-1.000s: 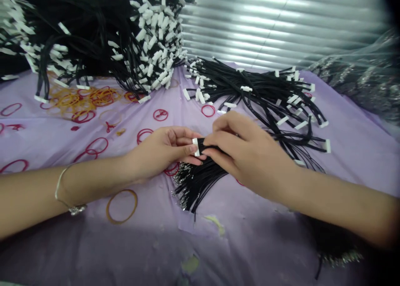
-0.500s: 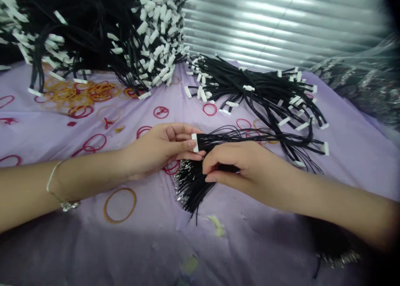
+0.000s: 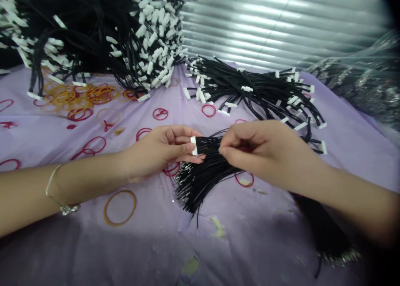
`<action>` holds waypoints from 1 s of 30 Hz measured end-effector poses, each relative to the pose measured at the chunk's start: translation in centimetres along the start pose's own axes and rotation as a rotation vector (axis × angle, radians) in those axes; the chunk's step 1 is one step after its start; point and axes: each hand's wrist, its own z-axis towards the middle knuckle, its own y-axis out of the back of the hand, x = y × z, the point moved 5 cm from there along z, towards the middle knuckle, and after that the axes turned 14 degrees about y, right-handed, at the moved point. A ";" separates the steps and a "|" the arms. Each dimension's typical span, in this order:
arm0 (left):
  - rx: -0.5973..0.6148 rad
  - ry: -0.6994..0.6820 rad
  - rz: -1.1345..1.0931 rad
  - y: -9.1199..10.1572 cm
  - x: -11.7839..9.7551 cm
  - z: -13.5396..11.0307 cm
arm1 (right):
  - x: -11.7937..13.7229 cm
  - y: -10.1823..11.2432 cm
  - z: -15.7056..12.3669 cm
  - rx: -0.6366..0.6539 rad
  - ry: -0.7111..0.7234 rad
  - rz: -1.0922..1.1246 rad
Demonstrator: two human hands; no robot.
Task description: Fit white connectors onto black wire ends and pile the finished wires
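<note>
As left hand (image 3: 159,150) pinches the connector (image 3: 194,146) edge, right hand (image 3: 265,152) pinches wires (image 3: 208,144).

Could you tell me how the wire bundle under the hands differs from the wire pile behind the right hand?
The bundle is a tight sheaf; the pile sprawls loose and crossed. The bundle's near ends show bare metal tips; the pile's carry white plugs. Both hands are at the bundle, the left hand pinching a white connector, the right hand black strands; no hand holds the pile. Both are thin black wires on the purple sheet.
</note>
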 end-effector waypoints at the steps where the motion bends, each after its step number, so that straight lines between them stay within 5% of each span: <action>1: 0.006 -0.005 0.016 0.0 0.0 0.0 | -0.3 0.4 0.0 -0.030 -0.026 -0.045; 18: -0.010 -0.014 0.107 0.1 0.0 0.1 | -1.2 -0.5 0.2 0.009 -0.020 -0.180; 24: -0.015 -0.015 0.120 0.1 -0.1 0.1 | -0.6 -0.9 0.3 -0.004 0.137 -0.306; 28: -0.025 0.002 0.064 0.1 0.0 0.1 | 1.6 -0.4 -0.6 -0.100 0.393 -0.616; 30: -0.036 0.021 0.025 0.1 0.0 0.0 | 2.3 -1.4 -1.0 0.005 0.535 -0.643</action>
